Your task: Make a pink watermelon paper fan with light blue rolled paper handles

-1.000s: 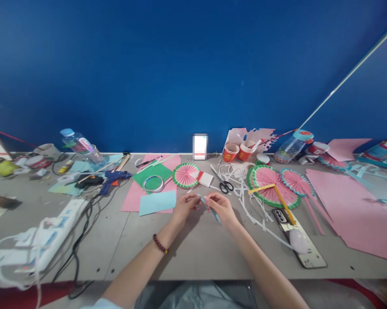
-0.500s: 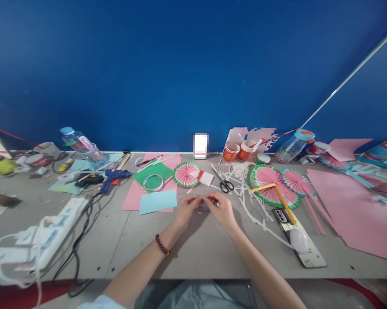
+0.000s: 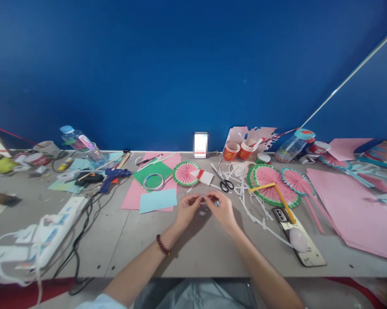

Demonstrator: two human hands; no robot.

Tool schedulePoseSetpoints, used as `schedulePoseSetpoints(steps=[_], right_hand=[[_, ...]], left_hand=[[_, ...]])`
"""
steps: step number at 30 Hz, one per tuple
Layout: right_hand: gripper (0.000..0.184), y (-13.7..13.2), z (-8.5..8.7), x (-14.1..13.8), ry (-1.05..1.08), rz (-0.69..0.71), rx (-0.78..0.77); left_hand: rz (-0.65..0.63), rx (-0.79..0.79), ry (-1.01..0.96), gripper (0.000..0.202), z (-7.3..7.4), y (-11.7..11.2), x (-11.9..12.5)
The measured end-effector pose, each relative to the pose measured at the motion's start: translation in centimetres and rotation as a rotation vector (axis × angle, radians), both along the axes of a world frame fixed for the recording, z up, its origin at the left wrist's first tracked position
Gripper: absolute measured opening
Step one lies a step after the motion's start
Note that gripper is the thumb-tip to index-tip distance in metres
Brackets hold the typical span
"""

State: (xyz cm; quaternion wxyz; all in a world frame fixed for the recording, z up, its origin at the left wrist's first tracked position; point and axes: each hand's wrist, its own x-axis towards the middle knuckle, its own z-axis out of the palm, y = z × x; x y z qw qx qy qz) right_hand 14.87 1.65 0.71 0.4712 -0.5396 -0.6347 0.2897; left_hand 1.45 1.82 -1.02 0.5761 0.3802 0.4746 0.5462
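My left hand [image 3: 189, 209] and my right hand [image 3: 219, 209] meet over the middle of the table, thumbs and fingers pinched together. Between the fingertips is something tiny and pale, too small to name. A bit of light blue also shows by the right fingers. Left of my hands lies a light blue paper card [image 3: 158, 201] on pink and green paper. Just beyond them are a pleated pink paper fan [image 3: 186, 174] with a green rim, a white-and-red piece [image 3: 206, 177] at its edge, and black-handled scissors [image 3: 227, 185].
To the left are a blue glue gun [image 3: 112, 179], a white power strip [image 3: 62, 229] with cables, and a tilted bottle [image 3: 83, 143]. White paper strips [image 3: 245, 198], watermelon-patterned fans [image 3: 270, 184], a phone [image 3: 312, 253] and pink sheets [image 3: 351, 206] lie right. Red cups [image 3: 231, 151] stand behind.
My hands stay pinched together in nearly the same place, with slight finger movement. At the far right, another person's hand has moved up and away from the pink sheets.
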Motion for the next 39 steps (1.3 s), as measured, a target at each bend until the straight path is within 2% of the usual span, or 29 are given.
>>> schedulePoseSetpoints(steps=[6,28,39], right_hand=[[0.014,0.00,0.08,-0.14,-0.009,-0.021,0.022],[0.017,0.20,0.20,0.13,0.017,0.011,-0.034],[0.014,0.02,0.57,-0.02,0.068,0.025,-0.080]], left_hand=[[0.025,0.024,0.019,0.029,0.01,-0.07,-0.02],[-0.021,0.059,0.052,0.026,-0.16,-0.28,-0.09],[-0.011,0.069,0.064,0.026,0.41,-0.55,-0.01]])
